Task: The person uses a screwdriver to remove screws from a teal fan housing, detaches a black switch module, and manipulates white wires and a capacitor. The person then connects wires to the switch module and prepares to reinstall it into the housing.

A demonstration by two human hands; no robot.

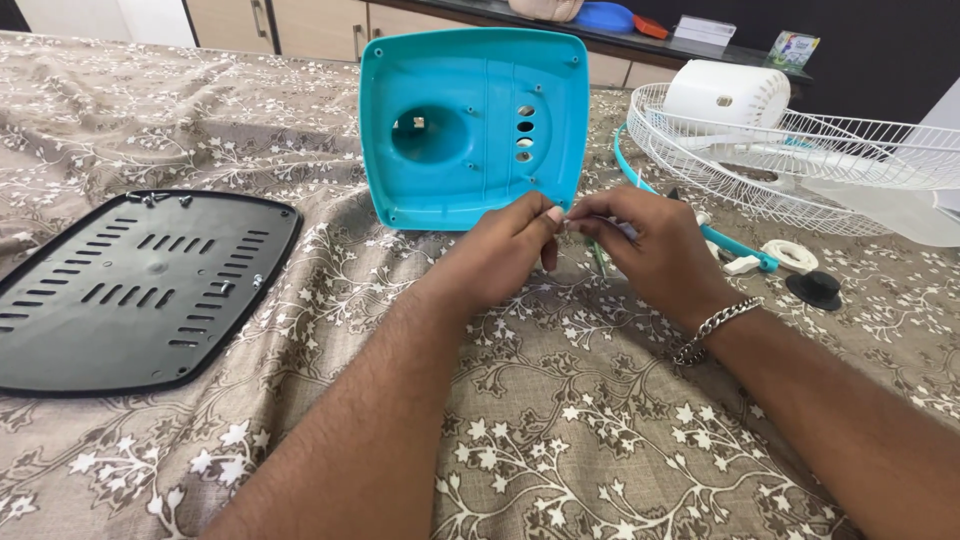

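Observation:
My left hand (505,250) and my right hand (655,250) meet in front of me, fingertips pinched together on a small pale part (566,222) too tiny to make out. A thin green-handled tool (598,260) pokes down below my right fingers. Just behind the hands, a turquoise plastic fan housing (470,125) with a round opening and several small holes leans up on the patterned cloth (560,420). My right wrist wears a metal chain bracelet (715,325).
A black vented base plate (135,285) lies at the left. A white wire fan guard (800,160) with a white motor cover and a turquoise ring sits at the right. A black knob (815,288) and white small parts (790,255) lie near it.

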